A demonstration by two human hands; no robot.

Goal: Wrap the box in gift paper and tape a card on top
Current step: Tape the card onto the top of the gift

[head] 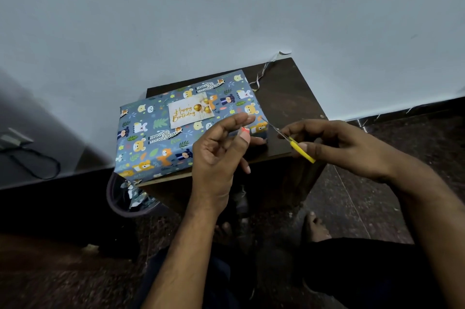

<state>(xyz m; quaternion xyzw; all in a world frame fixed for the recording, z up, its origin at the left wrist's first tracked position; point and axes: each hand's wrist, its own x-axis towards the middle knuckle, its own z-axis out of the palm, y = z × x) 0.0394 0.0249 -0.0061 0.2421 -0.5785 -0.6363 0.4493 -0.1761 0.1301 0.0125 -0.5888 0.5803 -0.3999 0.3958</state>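
Observation:
A box wrapped in blue animal-print paper (156, 132) lies on a small dark table (289, 97). A pale "Happy Birthday" card (187, 111) rests on its top face. My left hand (219, 147) hovers over the box's near right corner and pinches a small tape roll with a red core (245, 130) between thumb and fingers. My right hand (334, 142) grips yellow-handled scissors (299, 149). Their blades point left toward the tape by my left fingertips. Whether a strip of tape spans the gap is too faint to tell.
A thin curl of ribbon or paper trim (261, 75) lies at the table's back edge by the pale wall. A dark bin with paper scraps (130, 198) sits below the table's left corner. My bare feet (314, 228) rest on the dark floor. A cabled device (15, 140) is far left.

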